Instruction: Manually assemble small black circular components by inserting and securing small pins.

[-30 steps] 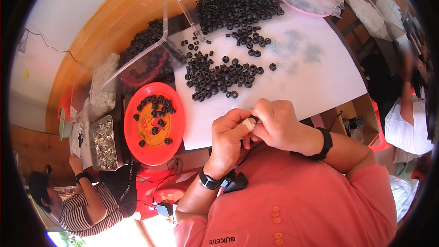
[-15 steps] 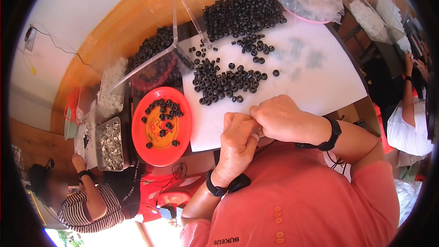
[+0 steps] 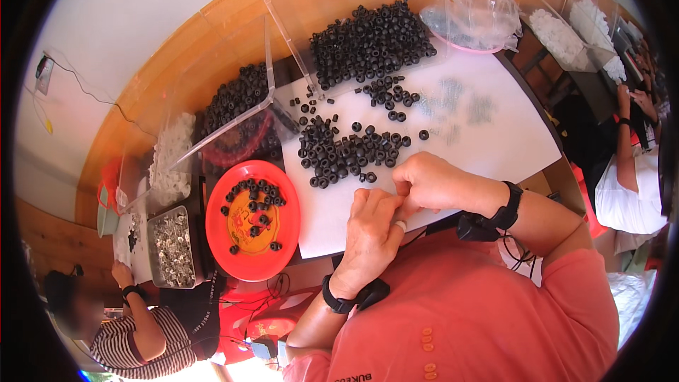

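Observation:
My left hand and my right hand meet at the front edge of a white sheet. Both have curled fingers pressed together at the tips. Whatever they pinch is hidden between them. Just beyond lies a loose heap of small black knob-like parts, some showing a hole. To the left, a red plate with a yellow middle carries several black parts. Tiny silvery pieces are scattered on the sheet at the right.
Clear plastic bins hold more black parts at the back and left. A metal tray of small metal pieces stands left of the plate. A clear bag lies at the back right. Other people sit at both sides.
The view has tilted a little, so the table sits lower in the picture. My hands stay together, with the fingers slightly shifted. The parts on the sheet and plate look unchanged.

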{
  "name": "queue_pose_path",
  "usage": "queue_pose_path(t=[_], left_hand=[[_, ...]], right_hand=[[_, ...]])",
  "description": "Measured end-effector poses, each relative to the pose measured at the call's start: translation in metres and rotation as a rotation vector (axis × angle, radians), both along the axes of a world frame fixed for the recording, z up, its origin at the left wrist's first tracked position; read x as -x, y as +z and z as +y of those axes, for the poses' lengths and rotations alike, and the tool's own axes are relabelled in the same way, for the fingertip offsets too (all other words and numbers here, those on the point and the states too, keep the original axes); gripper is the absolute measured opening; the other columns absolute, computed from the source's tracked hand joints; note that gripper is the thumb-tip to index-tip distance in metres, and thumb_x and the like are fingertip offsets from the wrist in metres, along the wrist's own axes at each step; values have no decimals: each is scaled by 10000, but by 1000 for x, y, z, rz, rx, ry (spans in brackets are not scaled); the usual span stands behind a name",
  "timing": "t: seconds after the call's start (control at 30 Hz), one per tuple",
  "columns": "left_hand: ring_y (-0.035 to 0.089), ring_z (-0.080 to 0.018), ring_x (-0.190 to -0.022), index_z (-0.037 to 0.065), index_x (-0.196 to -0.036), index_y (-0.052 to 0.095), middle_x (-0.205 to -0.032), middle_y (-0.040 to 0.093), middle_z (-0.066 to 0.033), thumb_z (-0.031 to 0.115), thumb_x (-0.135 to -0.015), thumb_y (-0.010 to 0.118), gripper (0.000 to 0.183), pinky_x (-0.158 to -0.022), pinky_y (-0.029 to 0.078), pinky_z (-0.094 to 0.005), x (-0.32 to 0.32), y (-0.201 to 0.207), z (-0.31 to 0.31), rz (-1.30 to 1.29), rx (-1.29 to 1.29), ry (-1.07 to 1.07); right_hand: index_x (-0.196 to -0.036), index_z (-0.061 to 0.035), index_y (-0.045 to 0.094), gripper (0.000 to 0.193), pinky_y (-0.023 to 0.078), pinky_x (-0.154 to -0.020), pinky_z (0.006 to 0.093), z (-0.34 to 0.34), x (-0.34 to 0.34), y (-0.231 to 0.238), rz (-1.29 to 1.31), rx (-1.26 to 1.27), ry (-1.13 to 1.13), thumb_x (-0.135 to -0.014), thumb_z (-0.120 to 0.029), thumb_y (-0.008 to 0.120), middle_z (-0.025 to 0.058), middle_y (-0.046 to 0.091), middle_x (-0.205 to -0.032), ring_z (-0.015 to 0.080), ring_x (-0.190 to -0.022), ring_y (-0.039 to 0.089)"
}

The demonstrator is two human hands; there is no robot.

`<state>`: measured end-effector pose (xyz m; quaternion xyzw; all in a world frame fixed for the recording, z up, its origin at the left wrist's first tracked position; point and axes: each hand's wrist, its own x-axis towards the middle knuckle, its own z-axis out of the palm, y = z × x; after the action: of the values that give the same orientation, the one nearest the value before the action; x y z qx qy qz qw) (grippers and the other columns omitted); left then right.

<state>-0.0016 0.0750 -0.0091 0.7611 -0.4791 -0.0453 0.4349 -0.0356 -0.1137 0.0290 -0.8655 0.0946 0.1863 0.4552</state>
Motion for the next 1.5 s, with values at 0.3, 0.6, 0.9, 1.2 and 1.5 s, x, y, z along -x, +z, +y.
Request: queue_pose_path(t=[0.3, 0.6, 0.9, 1.2, 1.5], left_hand=[[514, -300, -910, 32, -1006, 685, -955, 637, -78, -46, -716, 709, 301, -785, 466, -388, -2, 1, -6, 7, 25, -8], [522, -264, -837, 48, -910, 710, -846, 640, -56, -79, -719, 703, 229, -731, 469, -362, 0, -8, -14, 34, 60, 89], [485, -213, -822, 55, -860, 726, -801, 641, -19, -30, -708, 779, 182, -738, 421, -334, 3, -5, -19, 143, 57, 149], [497, -249, -831, 48, -937, 722, -826, 621, -50, -61, -738, 718, 227, -738, 449, -342, -3, -3, -16, 49, 29, 60], [484, -249, -810, 43, -927, 709, -820, 611, -53, -65, -757, 705, 201, -729, 428, -352, 0, -5, -20, 70, 52, 101]], right_hand=[[-812, 23, 681, 182, 501, -472, 296, -7, 2, -7, 47, -138, -17, -703, -29, 816, 91, 678, -729, 150, -549, 619], [-879, 27, 680, 188, 518, -529, 299, -9, 11, -4, -16, -151, -8, -767, -71, 795, 112, 685, -742, 172, -581, 636], [-853, -42, 678, 162, 518, -682, 474, -1, 27, -22, -345, 159, 24, -768, -169, 729, 194, 688, -793, 393, -779, 676], [-856, -73, 655, 77, 511, -649, 461, 4, 35, -24, -443, 286, -5, -813, -124, 693, 127, 691, -753, 356, -729, 678], [-780, -34, 626, 99, 496, -568, 498, 1, 35, -27, -551, 383, 10, -795, -126, 661, 178, 655, -669, 385, -643, 666]])
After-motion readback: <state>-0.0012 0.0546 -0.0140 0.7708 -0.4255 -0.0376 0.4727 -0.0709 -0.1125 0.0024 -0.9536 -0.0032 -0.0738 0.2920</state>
